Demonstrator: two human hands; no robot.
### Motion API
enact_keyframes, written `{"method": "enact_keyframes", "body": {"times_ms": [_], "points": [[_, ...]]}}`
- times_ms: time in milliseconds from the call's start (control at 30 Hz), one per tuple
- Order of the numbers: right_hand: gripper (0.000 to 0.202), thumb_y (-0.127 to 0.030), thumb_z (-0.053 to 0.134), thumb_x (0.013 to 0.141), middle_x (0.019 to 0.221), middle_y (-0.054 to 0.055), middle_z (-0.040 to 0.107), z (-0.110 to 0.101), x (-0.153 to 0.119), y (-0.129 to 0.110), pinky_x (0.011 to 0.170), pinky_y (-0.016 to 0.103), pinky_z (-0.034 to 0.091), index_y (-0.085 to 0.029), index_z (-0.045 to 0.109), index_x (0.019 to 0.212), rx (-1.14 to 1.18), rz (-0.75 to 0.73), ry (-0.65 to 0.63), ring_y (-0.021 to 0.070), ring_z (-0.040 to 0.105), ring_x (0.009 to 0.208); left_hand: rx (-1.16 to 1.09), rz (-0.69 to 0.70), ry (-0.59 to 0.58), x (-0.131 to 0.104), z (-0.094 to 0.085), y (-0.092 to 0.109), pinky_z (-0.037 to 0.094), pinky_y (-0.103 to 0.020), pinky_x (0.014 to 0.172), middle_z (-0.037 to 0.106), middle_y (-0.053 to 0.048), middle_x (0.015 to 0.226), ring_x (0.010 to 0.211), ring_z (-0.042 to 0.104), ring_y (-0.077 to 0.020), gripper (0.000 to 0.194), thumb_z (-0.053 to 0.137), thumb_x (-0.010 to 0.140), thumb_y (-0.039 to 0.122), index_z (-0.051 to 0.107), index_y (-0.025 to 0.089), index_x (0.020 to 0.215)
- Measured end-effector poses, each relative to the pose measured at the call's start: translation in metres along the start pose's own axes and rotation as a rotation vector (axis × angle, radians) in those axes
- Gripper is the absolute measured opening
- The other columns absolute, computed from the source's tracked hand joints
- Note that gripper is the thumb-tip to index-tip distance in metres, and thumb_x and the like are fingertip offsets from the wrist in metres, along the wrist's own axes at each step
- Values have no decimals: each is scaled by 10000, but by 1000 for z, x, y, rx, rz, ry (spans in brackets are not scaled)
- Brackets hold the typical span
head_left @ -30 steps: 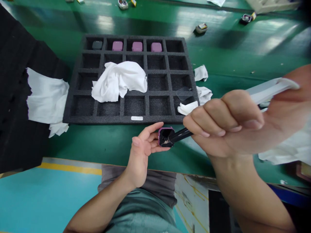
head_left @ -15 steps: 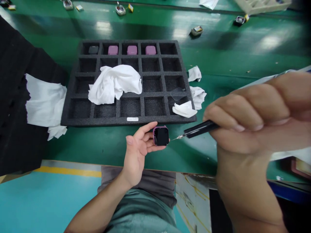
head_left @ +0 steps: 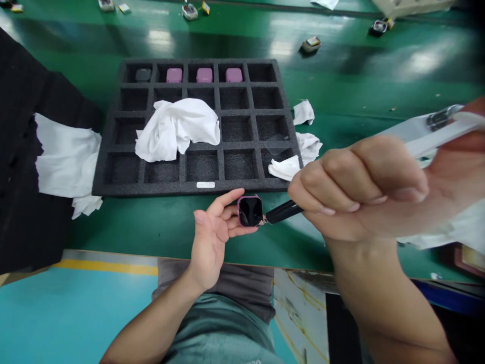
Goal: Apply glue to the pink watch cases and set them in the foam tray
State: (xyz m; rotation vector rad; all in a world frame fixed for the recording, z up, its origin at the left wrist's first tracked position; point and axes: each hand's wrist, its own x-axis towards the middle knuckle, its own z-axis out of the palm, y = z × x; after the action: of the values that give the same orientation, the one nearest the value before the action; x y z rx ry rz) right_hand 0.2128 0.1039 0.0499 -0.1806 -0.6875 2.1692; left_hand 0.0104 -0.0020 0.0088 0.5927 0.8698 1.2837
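A small square watch body (head_left: 250, 211) with a purple rim and a dark glossy face rests on the fingers of my left hand (head_left: 215, 232), just in front of the foam tray (head_left: 162, 190). My right hand (head_left: 364, 187) is wrapped round a black-handled tool (head_left: 283, 211). The metal tip of this tool is at the lower right corner of the watch body. A white strip-like thing (head_left: 435, 139) with a dark metallic end lies by the thumb side of my right hand; whether it is held I cannot tell.
Three purple cases (head_left: 204, 75) and a dark one (head_left: 143, 75) sit in the tray's back row. A crumpled white cloth (head_left: 178, 129) lies over the tray. Black foam (head_left: 26, 151) stands at the left. Small device parts (head_left: 311, 44) are on the green surface behind.
My right hand has moved left with the tool, bringing its tip from just beside the watch body to its corner. My left hand has hardly moved. The white strip now shows above my right hand.
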Motion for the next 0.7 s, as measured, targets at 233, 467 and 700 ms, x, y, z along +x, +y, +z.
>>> {"method": "enact_keyframes", "body": {"times_ms": [233, 467, 700], "points": [[674, -625, 666, 866, 481, -32, 304, 9, -5, 1, 537, 350, 332, -229, 311, 452, -91, 7, 30, 157, 311, 466, -17, -5, 4, 0, 0, 0, 632, -399, 835, 779, -143, 1132, 1000, 753, -286, 872, 401, 884, 880, 686, 178, 1316], [664, -604, 675, 879, 488, -36, 281, 10, -3, 2, 530, 345, 316, -234, 313, 463, -130, -6, 16, 156, 301, 468, -14, -4, 7, -1, 0, 0, 632, -413, 841, 777, -153, 1139, 1006, 752, -295, 876, 387, 895, 872, 684, 167, 1322], [641, -651, 557, 947, 498, -31, 272, 7, -2, -4, 504, 358, 335, -234, 325, 518, -319, -29, -46, 151, 292, 453, -30, -15, -6, 0, -1, 0, 634, -415, 850, 780, -144, 1139, 1011, 758, -301, 867, 421, 879, 878, 691, 179, 1316]]}}
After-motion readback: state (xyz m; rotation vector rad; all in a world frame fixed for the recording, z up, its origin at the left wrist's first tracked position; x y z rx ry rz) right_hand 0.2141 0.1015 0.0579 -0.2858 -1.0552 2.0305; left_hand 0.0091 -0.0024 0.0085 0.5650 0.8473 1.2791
